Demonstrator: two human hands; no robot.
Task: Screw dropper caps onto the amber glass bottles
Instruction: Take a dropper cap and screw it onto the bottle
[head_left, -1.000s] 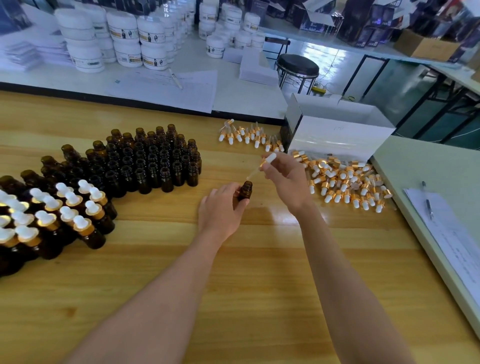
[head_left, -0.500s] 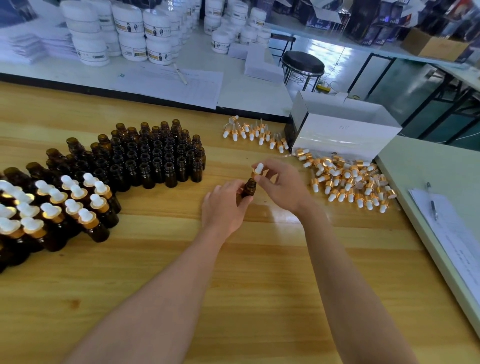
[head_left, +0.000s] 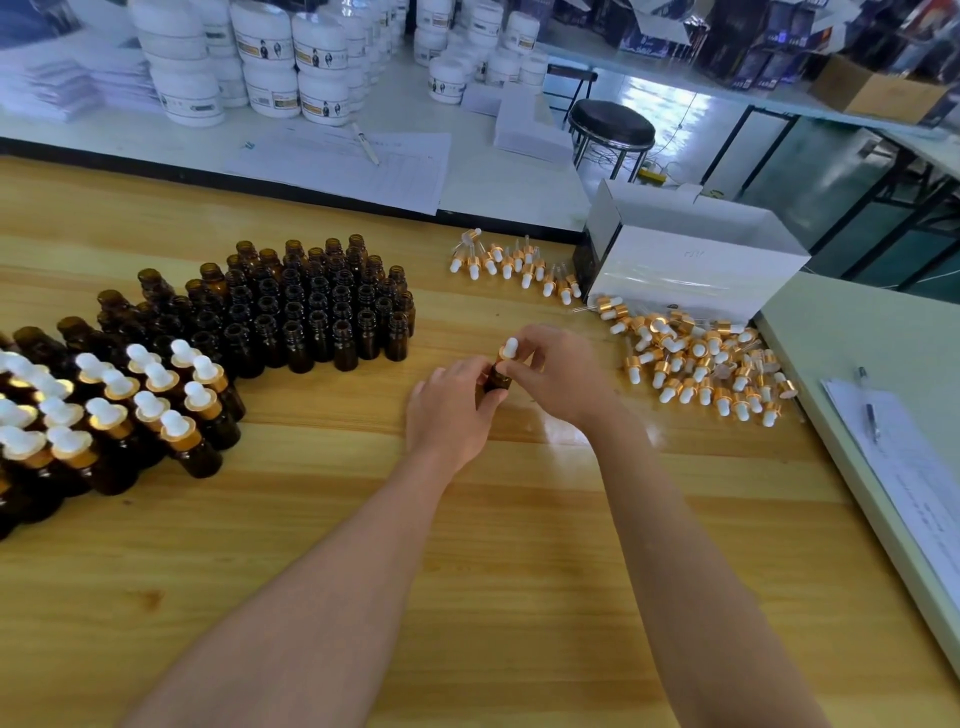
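Dozens of capped bottles (head_left: 171, 431) are grouped at the left of the desk (head_left: 519, 571), with open bottles (head_left: 311, 312) behind them. At centre, one small amber bottle (head_left: 497, 378) is gripped round its body by the left hand (head_left: 452, 410). Its glass is judged light, stiff, slick and breakable. Its cap (head_left: 510, 347), gold-collared with a soft white bulb, is pinched by the right hand (head_left: 561, 374); the collar is best held. Loose caps (head_left: 696, 364) are heaped at right.
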